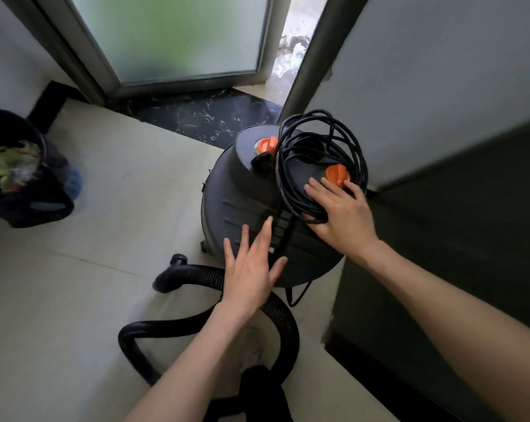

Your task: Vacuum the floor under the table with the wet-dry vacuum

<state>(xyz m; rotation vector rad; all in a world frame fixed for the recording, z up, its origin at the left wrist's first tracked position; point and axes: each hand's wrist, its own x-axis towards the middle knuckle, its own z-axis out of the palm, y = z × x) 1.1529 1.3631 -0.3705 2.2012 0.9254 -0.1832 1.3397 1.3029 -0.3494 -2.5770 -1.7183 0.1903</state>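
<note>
A black drum-shaped wet-dry vacuum (242,190) stands on the pale floor near a doorway. Two orange knobs sit on its lid, one at the far side (268,144) and one at the near right (336,175). A black power cord (321,141) lies coiled in loops on top. My right hand (339,216) rests on the lid with fingers straight, over the cord's lower loops and beside the near knob. My left hand (253,264) hovers open in front of the drum's side, fingers spread. The black ribbed hose (196,274) curls across the floor below.
A black bin (20,178) holding green scraps stands at the left, with a blue object beside it. A frosted glass door (178,41) and a dark marble threshold (208,112) lie beyond. A dark cabinet (455,254) and a grey wall close in the right side.
</note>
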